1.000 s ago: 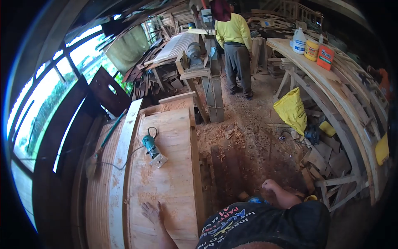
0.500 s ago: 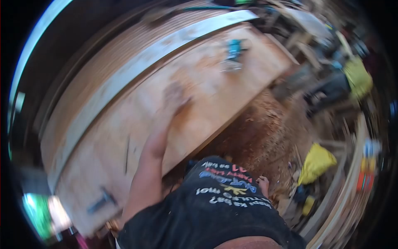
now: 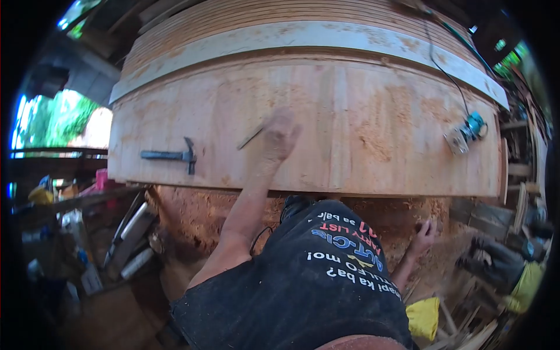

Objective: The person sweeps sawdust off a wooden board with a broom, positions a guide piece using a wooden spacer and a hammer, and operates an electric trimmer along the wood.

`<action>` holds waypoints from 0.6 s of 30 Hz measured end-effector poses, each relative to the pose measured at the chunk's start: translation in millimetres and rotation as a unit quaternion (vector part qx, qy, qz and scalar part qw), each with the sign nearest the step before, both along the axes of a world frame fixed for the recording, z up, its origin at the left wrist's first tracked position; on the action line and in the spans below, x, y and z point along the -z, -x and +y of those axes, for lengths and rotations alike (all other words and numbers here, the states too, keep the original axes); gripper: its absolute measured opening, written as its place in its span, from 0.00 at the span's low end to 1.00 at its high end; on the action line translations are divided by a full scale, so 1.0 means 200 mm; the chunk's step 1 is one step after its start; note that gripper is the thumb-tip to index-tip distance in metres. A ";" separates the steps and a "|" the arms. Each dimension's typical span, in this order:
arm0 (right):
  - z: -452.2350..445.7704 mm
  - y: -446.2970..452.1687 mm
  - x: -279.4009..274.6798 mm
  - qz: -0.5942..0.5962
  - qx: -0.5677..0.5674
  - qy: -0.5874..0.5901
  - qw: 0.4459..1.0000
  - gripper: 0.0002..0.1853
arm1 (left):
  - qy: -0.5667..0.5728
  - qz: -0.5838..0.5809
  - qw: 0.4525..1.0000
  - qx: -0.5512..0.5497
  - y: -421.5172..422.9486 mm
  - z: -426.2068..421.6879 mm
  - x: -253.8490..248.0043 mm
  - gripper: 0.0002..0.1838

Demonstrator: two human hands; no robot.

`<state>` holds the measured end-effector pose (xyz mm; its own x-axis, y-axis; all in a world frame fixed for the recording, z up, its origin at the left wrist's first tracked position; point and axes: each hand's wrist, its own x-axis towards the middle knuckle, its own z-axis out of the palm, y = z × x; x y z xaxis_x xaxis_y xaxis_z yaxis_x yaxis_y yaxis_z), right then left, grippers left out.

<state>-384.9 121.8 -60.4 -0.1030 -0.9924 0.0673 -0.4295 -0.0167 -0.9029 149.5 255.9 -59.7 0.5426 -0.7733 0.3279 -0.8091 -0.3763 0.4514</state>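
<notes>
Rod (image 3: 251,137) is btwn hammer (image 3: 176,156) & router (image 3: 469,129).

The blurred left hand (image 3: 280,139) is seen at one end of a thin stick (image 3: 251,137). On the board (image 3: 332,128), a hammer (image 3: 169,156) and green tool (image 3: 473,125) are laid. The right hand (image 3: 427,234) is held off it.

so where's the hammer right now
In the head view, the hammer lies toward the left end of the wooden panel, close to its near edge, to the left of the left hand.
</notes>
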 end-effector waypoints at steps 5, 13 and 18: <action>-0.49 -0.73 -0.16 -0.093 -0.137 0.046 0.985 0.11 | -0.128 -0.035 0.974 -0.185 -0.09 0.44 0.06 0.36; -0.38 -1.88 -0.19 -0.123 -0.403 0.097 0.902 0.09 | -0.165 -0.028 0.967 -0.191 -0.11 0.49 0.05 0.39; -0.19 -2.19 -0.05 -0.001 -0.422 0.161 0.892 0.17 | -0.143 -0.020 0.972 -0.185 -0.10 0.50 0.03 0.38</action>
<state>53.5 84.5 -49.9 0.6707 -0.6461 0.3643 -0.1392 -0.5921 -0.7938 168.7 355.1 -65.5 0.7929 -0.5894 0.1544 -0.6083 -0.7510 0.2569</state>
